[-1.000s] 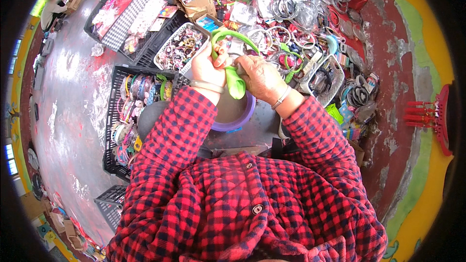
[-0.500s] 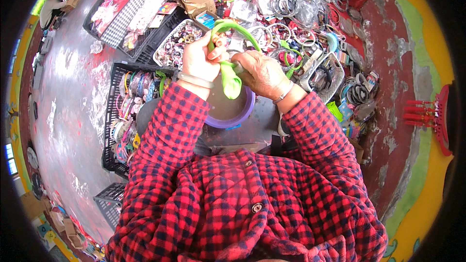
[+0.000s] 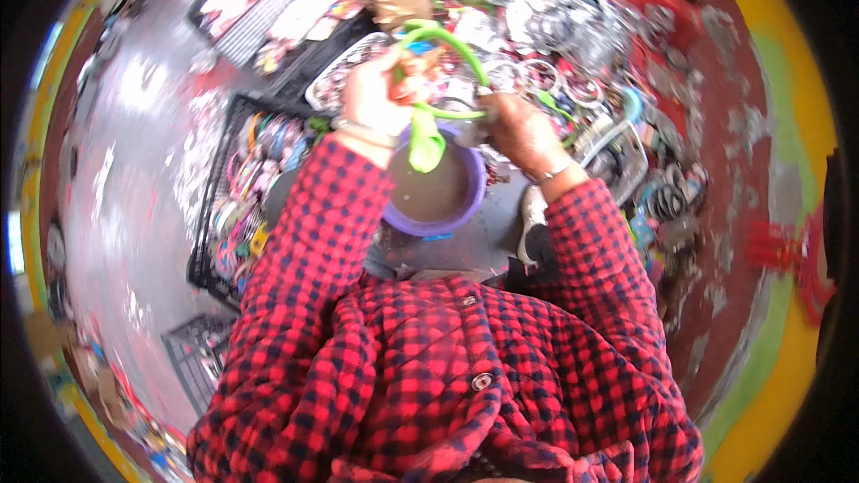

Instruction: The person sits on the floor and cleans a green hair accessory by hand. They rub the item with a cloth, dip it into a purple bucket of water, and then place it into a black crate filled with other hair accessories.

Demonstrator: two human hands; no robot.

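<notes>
A bright green headband point(image 3: 465, 50) is held up in front of me, its curved band arching between my hands. From its lower side a soft green leaf-like piece point(image 3: 427, 145) hangs down. My left hand point(image 3: 374, 100) is closed round its left side, with a bracelet at the wrist. My right hand point(image 3: 526, 132) is closed at the band's right end; motion blur hides whether it holds anything more. Below both hands stands a purple basin point(image 3: 480, 181) with murky, greyish water in it.
Beyond my hands lies a heap of hair bands and clear plastic packets point(image 3: 573, 31). A black crate point(image 3: 208, 241) of colourful bands stands left, a white basket point(image 3: 637, 156) right. Farther left are a patterned box point(image 3: 277, 9) and a cardboard box point(image 3: 403, 7). A shoe point(image 3: 531, 215) shows beside the basin.
My right hand has moved right and slightly down, away from my left hand. The headband's band now spans a wider gap, and more of the basin shows. The whole view has shifted and blurred.
</notes>
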